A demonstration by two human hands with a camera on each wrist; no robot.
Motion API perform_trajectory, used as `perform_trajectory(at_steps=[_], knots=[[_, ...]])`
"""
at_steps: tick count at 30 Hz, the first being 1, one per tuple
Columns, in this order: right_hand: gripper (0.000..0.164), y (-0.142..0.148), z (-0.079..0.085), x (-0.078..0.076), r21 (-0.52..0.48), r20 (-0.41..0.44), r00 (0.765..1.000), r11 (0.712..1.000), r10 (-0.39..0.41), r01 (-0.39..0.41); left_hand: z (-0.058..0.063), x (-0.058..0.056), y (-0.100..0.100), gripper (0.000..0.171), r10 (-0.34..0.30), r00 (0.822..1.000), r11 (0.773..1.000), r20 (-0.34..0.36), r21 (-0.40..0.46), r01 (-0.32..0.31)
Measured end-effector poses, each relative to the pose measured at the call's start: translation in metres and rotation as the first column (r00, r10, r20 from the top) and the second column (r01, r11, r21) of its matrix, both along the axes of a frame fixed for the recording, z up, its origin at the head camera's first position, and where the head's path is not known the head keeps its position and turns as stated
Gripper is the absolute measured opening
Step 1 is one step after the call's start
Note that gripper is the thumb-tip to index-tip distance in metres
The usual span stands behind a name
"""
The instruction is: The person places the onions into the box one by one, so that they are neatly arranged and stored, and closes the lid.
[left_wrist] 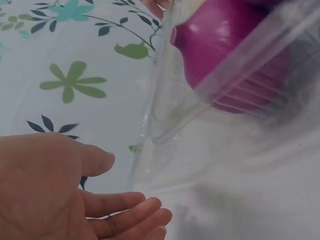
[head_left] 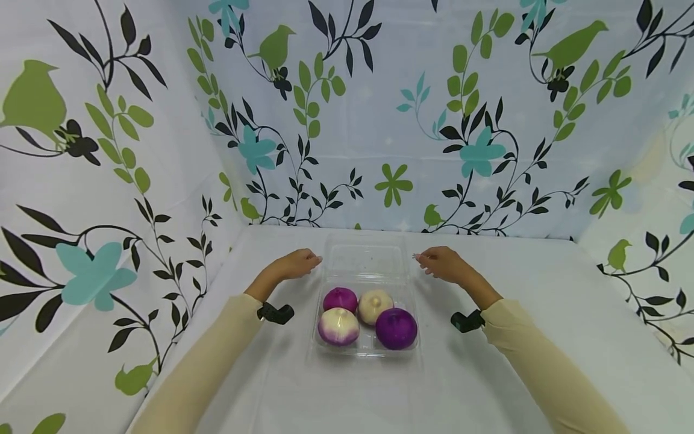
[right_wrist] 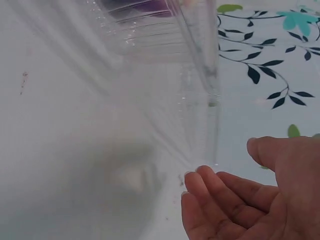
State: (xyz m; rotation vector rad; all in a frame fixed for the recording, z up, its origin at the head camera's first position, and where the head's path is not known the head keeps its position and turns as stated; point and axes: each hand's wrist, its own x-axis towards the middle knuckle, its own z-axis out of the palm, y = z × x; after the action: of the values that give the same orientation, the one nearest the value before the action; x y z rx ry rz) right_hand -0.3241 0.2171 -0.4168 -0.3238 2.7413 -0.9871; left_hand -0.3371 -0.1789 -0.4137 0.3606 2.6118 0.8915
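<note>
In the head view, a clear plastic container point(head_left: 365, 348) holds several glossy onions. A magenta onion point(head_left: 340, 299) and a cream onion point(head_left: 374, 306) lie behind a white-and-purple onion point(head_left: 338, 327) and a deep purple onion point(head_left: 397, 329). The hinged lid point(head_left: 366, 256) is folded back, away from the person. My left hand point(head_left: 297, 263) is beside the lid's left edge, and my right hand point(head_left: 441, 264) beside its right edge. Both wrist views show loosely bent fingers with the thumb apart, and nothing is held. The magenta onion point(left_wrist: 235, 52) shows through the plastic from the left.
A white cloth covers the table point(head_left: 347, 398). Behind it hangs a curtain point(head_left: 352, 120) printed with birds, leaves and flowers, which continues along both sides. Dark wrist-camera mounts point(head_left: 275, 313) sit at both cuffs.
</note>
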Motion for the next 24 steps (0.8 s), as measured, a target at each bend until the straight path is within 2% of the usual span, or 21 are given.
perform_trajectory(at_steps=[4,7,13,17,21,24], knots=[[0.052,-0.008,-0.011,-0.010,-0.069,0.072,0.997,0.997,-0.025,0.030,-0.007,-0.006,0.004,0.047,0.037,0.997,0.996,0.063,0.074,-0.041],[0.049,-0.011,-0.016,-0.014,-0.100,0.092,0.995,0.994,-0.026,0.035,-0.011,-0.009,0.008,0.047,0.055,0.994,0.987,0.097,0.147,-0.069],[0.044,-0.016,-0.018,-0.014,-0.134,0.086,0.995,0.989,-0.046,0.057,-0.014,-0.009,0.011,0.040,0.078,0.996,0.977,0.043,0.194,-0.085],[0.047,-0.016,-0.017,-0.012,-0.189,0.122,0.991,0.979,-0.048,0.070,-0.014,-0.008,0.012,0.037,0.095,0.995,0.972,0.027,0.212,-0.099],[0.051,-0.015,-0.015,-0.011,-0.248,0.167,0.984,0.964,-0.059,0.099,-0.013,-0.006,0.012,0.033,0.140,0.990,0.963,-0.002,0.234,-0.136],[0.052,-0.013,-0.011,-0.010,-0.279,0.168,0.983,0.952,-0.079,0.124,-0.010,-0.005,0.011,0.031,0.181,0.983,0.953,-0.022,0.249,-0.170]])
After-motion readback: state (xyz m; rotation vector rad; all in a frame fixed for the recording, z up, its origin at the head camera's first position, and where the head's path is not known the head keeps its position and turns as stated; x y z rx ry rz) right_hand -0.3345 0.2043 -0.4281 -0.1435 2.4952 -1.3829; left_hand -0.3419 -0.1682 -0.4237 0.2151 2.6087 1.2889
